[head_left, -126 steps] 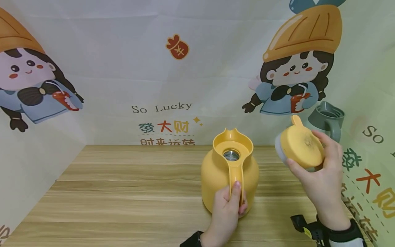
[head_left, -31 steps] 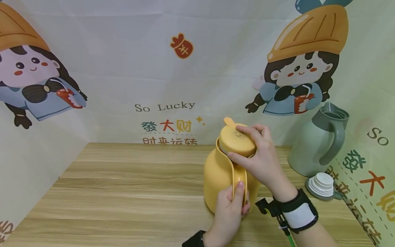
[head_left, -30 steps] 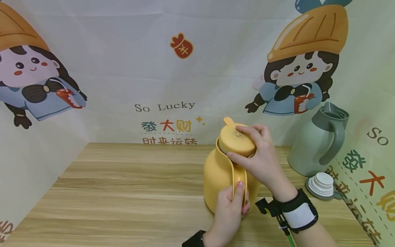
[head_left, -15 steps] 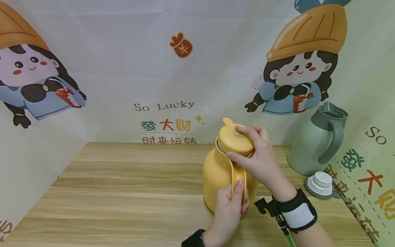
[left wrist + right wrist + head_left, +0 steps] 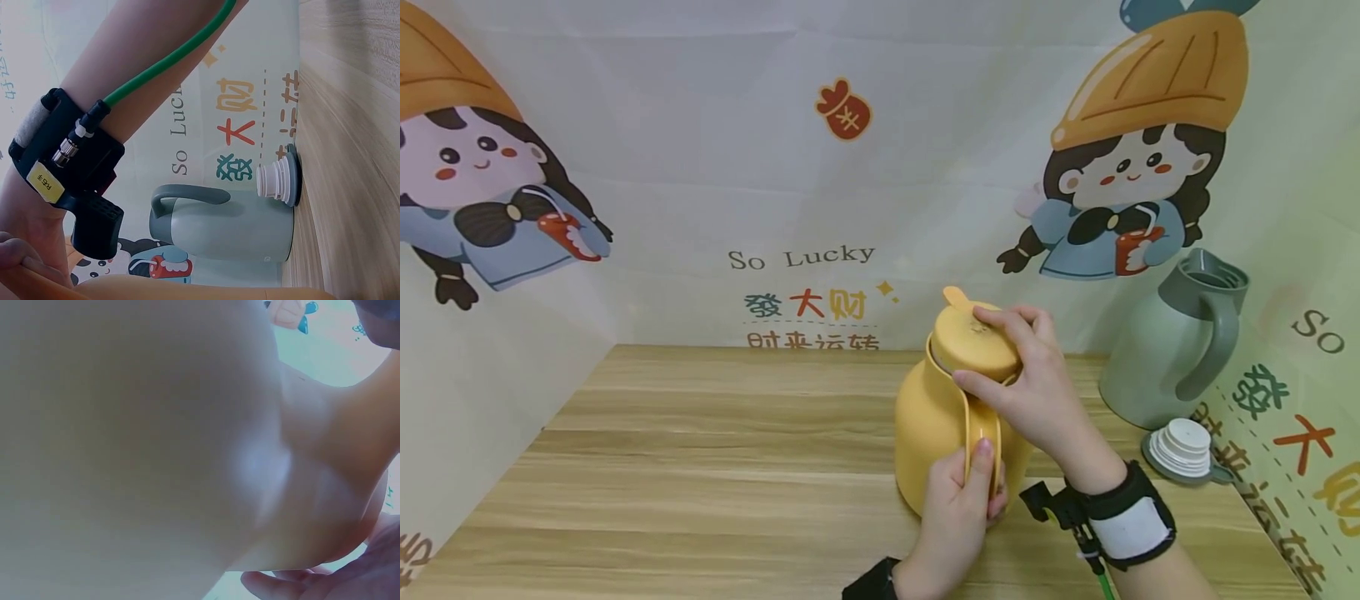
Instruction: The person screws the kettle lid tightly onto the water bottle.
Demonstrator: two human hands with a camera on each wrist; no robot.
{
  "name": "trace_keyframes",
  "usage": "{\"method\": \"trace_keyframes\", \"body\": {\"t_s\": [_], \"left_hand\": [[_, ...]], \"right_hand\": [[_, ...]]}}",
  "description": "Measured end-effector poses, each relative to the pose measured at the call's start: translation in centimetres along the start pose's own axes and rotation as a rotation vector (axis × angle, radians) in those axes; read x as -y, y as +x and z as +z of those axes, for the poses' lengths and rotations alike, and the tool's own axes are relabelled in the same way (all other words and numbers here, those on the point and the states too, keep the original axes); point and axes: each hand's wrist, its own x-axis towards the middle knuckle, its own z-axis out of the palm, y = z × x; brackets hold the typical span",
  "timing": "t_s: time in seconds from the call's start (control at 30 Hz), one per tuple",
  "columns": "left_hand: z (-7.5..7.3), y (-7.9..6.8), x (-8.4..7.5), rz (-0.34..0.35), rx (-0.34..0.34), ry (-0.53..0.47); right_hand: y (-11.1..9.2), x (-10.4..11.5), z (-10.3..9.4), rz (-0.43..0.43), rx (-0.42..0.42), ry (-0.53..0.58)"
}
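Note:
A yellow vacuum jug [image 5: 917, 442] stands upright on the wooden table in the head view. My left hand [image 5: 953, 504] grips its handle [image 5: 982, 425], thumb lying along the back. Over the jug's mouth sits its round yellow lid [image 5: 973, 337], the tab pointing away from me. My right hand [image 5: 1037, 375] holds this lid by its edge, thumb on the near side and fingers on the far right. The lid's underside is hidden inside the rim. In the right wrist view, a blurred palm fills most of the picture, with the jug's body [image 5: 337, 456] beside it.
A grey-green vacuum jug [image 5: 1165, 358] without a lid stands at the back right, by the printed backdrop [image 5: 662, 208]. In front of it a grey stopper lid [image 5: 1186, 450] lies upside down, white threads up. Wooden table [image 5: 700, 467] stretches to the left.
Since the earliest frame, my right hand has brought the yellow lid from the right onto the jug's mouth. Over the last second both hands have barely moved.

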Motion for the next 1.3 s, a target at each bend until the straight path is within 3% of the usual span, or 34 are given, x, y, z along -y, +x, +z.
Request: {"method": "trace_keyframes", "body": {"t_s": [0.83, 1.03, 1.3], "left_hand": [[-0.1, 0.0, 0.1, 0.005, 0.003, 0.009], [0.0, 0.0, -0.1, -0.001, -0.001, 0.018], [0.0, 0.0, 0.1, -0.008, -0.007, 0.017]], "right_hand": [[-0.4, -0.8, 0.0, 0.000, 0.038, -0.013], [0.1, -1.4, -0.5, -0.104, 0.061, -0.041], [2.1, -1.3, -2.4, -0.284, 0.226, -0.162]]}}
